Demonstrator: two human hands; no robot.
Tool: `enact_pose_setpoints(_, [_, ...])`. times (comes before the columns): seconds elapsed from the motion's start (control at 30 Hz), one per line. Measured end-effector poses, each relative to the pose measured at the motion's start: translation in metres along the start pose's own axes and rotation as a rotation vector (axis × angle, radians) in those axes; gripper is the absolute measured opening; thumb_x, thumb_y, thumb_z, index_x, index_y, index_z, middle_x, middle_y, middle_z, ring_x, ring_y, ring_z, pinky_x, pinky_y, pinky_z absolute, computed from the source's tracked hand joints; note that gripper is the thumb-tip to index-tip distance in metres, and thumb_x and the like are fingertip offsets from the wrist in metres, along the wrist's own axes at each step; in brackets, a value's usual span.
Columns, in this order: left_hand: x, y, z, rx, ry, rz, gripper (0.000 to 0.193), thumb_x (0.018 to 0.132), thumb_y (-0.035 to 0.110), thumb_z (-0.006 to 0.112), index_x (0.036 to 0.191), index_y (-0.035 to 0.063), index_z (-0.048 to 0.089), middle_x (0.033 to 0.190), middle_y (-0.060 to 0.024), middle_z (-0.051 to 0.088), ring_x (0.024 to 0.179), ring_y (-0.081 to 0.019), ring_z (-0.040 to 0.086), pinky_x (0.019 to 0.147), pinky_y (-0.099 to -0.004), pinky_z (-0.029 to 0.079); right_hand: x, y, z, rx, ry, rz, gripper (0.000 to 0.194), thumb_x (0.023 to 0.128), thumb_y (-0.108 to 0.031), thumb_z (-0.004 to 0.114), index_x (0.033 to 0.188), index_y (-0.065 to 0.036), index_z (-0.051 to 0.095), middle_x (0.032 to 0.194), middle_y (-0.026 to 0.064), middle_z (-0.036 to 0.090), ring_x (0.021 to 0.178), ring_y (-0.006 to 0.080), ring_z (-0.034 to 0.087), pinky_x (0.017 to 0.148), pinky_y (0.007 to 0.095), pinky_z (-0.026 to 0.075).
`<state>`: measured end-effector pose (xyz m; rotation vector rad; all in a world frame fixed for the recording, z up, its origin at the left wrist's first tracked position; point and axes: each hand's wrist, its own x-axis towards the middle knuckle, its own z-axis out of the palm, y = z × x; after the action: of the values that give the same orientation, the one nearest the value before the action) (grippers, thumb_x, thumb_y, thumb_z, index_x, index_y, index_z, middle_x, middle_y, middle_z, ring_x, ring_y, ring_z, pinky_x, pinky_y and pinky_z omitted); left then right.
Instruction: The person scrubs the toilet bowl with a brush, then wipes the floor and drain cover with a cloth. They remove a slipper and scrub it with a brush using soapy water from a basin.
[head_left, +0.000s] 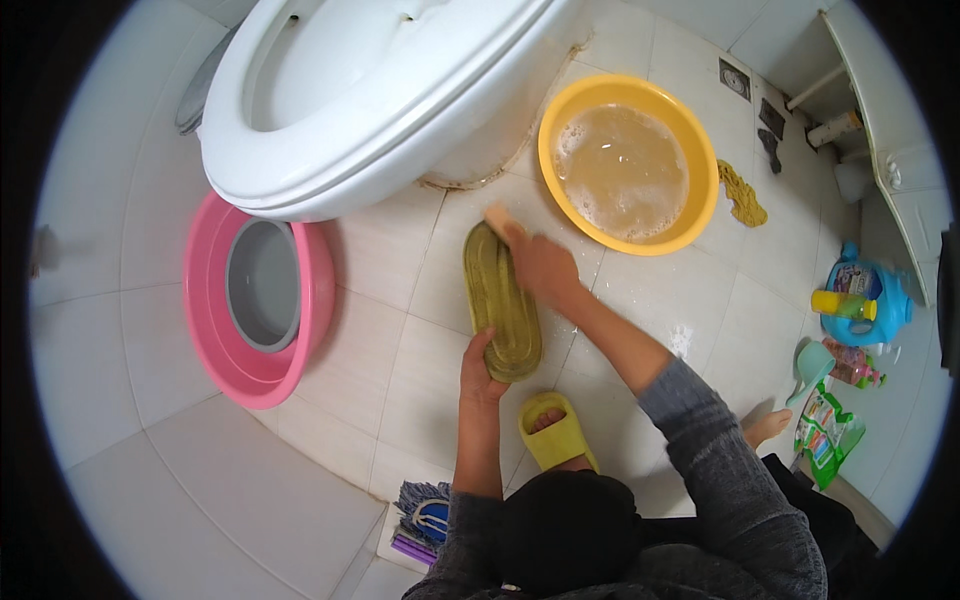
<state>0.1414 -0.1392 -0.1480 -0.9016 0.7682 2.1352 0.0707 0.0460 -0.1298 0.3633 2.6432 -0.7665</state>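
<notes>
My left hand (480, 371) grips one end of a yellow-green slipper (504, 307), its grooved, grimy sole turned up. My right hand (551, 271) is closed at the sole's far right edge, slightly blurred. From that fist sticks out the light-brown end of a scrubbing brush (496, 217); its bristles are hidden. A matching yellow slipper (559, 439) is on one of my feet. Beyond my right hand stands a yellow plastic basin (551, 176) of cloudy, foamy water.
A white toilet (360, 169) stands ahead. At left, a pink basin (322, 300) holds a grey basin (295, 300). A yellow cloth (742, 199), a blue detergent jug (889, 300), a green ladle (814, 364) and a green plastic packet (829, 442) lie at right. My bare foot (769, 427) rests there.
</notes>
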Motion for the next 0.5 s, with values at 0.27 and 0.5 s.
enact_pose_setpoints(0.27, [0.003,-0.006,-0.007,-0.035,-0.095,-0.048,0.053,0.077,0.004,0.054,0.129,-0.0029,0.047,0.122,-0.0194,0.057,0.11,-0.0357,0.057,0.094,-0.051,0.048,-0.004,0.034,0.001,-0.13,0.063,-0.009,0.047,0.087,-0.013,0.051,0.134,-0.011,0.044,0.087,0.0204,0.061,0.07,0.0357,0.065,0.059,0.0437,0.055])
enact_pose_setpoints(0.5, [-0.008,0.011,-0.018,-0.086,-0.094,-0.051,0.049,0.077,0.001,0.054,0.125,-0.0058,0.049,0.117,-0.0203,0.059,0.105,-0.0344,0.06,0.093,-0.0472,0.05,-0.111,-0.006,0.026,0.067,0.095,-0.167,0.038,0.089,-0.017,0.051,0.126,-0.012,0.05,0.081,0.0207,0.059,0.064,0.0365,0.065,0.055,0.0445,0.054])
